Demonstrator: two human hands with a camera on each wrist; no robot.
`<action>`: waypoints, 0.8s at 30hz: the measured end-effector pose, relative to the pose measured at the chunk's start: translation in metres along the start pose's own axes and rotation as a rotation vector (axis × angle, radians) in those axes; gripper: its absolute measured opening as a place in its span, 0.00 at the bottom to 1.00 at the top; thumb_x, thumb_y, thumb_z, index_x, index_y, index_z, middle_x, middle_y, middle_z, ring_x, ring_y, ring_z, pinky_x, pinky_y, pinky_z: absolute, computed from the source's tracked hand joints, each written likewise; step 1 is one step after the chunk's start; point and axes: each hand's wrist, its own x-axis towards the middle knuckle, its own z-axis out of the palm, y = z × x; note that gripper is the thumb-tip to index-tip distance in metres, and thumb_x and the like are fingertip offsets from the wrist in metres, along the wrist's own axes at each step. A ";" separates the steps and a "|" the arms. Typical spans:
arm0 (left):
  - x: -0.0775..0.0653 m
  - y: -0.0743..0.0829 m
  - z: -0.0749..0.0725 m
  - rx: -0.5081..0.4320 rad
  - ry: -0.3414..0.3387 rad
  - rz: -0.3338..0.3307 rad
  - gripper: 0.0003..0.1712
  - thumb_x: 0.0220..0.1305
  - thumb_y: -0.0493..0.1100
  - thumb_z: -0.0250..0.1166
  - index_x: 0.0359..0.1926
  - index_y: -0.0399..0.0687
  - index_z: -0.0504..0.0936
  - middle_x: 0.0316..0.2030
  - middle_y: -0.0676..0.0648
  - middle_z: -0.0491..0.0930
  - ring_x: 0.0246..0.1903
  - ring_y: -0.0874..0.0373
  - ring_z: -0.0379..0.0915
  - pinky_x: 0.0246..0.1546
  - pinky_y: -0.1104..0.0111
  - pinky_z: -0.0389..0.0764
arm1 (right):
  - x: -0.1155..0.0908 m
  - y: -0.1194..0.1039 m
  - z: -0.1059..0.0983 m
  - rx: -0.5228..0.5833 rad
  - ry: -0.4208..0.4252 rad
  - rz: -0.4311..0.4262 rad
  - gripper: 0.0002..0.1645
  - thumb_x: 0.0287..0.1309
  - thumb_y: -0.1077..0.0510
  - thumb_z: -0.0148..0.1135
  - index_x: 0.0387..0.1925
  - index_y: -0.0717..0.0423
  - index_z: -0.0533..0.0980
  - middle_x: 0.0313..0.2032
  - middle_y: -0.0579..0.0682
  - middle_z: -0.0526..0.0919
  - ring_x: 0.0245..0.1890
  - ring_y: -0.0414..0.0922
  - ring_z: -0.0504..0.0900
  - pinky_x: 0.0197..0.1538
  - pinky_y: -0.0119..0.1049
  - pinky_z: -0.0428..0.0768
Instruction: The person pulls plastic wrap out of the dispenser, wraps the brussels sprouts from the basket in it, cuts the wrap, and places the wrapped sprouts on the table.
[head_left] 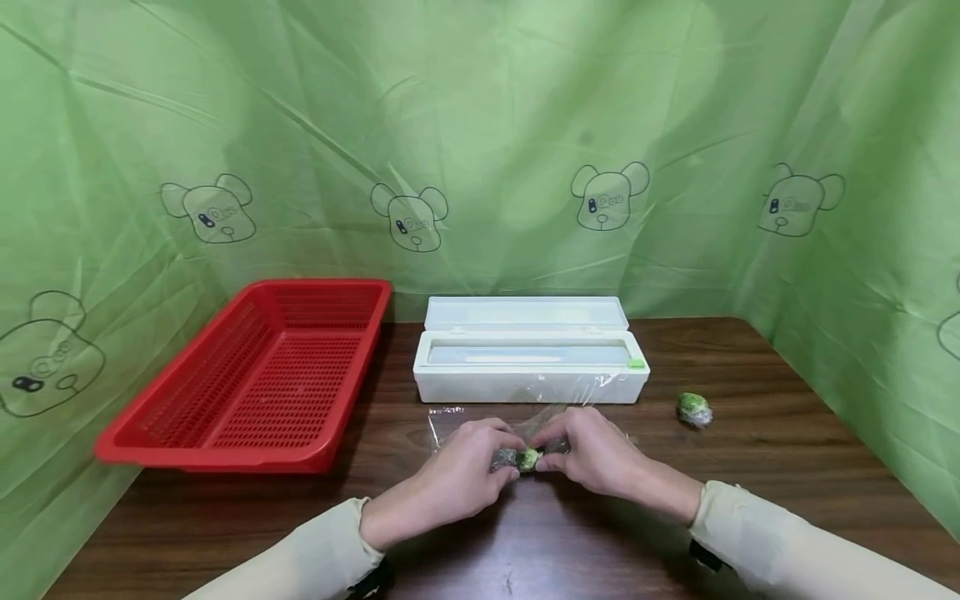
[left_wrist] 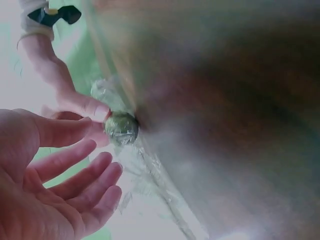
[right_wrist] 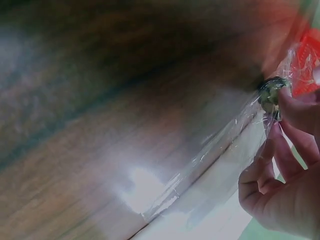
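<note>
Green ball point(head_left: 527, 460) is sitting low over the table point(head_left: 585, 550), centred between the 2 hands, on the near side of the white box point(head_left: 525, 389). Clear film point(head_left: 546, 417) is lying around and beyond it, running toward the box front.

Key relation: ball vs right grip. It's lying directly left of the right hand point(head_left: 588, 450), right at the thumb tip. Right is the nearer hand: it's touching, thumb pressing on the ball's side, fingers bending in below with film around them. Reading that as a pinch on the ball; how much of it is ball and how much is film, I can't tell.

Left hand point(head_left: 465, 471) is sitting just left of the ball. Its wrist view is showing loosely bent, spread fingers, tips apart from the ball, so no hold on it there. Can't tell whether those fingertips are touching film.

Long axis: none worth using. Ball is looking near round from all 3 views, so I'm judging its heading as mattering less than the side it's being reached from: right side is taken by the thumb, left side is facing the free fingers.

Film is the bigger concern: thin, probably clingy, and bunching near the ball, so fingertips may be catching it.
</note>
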 end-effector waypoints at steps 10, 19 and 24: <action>0.002 -0.004 0.003 -0.033 0.020 -0.007 0.17 0.60 0.34 0.77 0.51 0.39 0.90 0.49 0.49 0.87 0.53 0.58 0.82 0.56 0.64 0.81 | 0.006 0.014 -0.005 0.122 -0.077 0.010 0.10 0.59 0.60 0.78 0.44 0.52 0.91 0.41 0.41 0.91 0.41 0.37 0.86 0.46 0.44 0.85; 0.013 -0.011 0.009 -0.016 0.005 -0.026 0.17 0.59 0.34 0.78 0.51 0.39 0.90 0.46 0.47 0.88 0.51 0.58 0.83 0.55 0.64 0.82 | 0.009 0.018 -0.004 0.142 -0.079 0.010 0.10 0.60 0.62 0.77 0.43 0.53 0.91 0.41 0.41 0.91 0.41 0.37 0.85 0.46 0.38 0.83; 0.019 -0.014 0.010 -0.021 0.003 -0.049 0.15 0.59 0.34 0.78 0.48 0.42 0.91 0.44 0.49 0.89 0.48 0.59 0.83 0.51 0.65 0.83 | 0.009 0.020 -0.003 0.120 -0.055 -0.035 0.09 0.61 0.64 0.75 0.43 0.54 0.91 0.41 0.42 0.90 0.46 0.41 0.86 0.52 0.42 0.83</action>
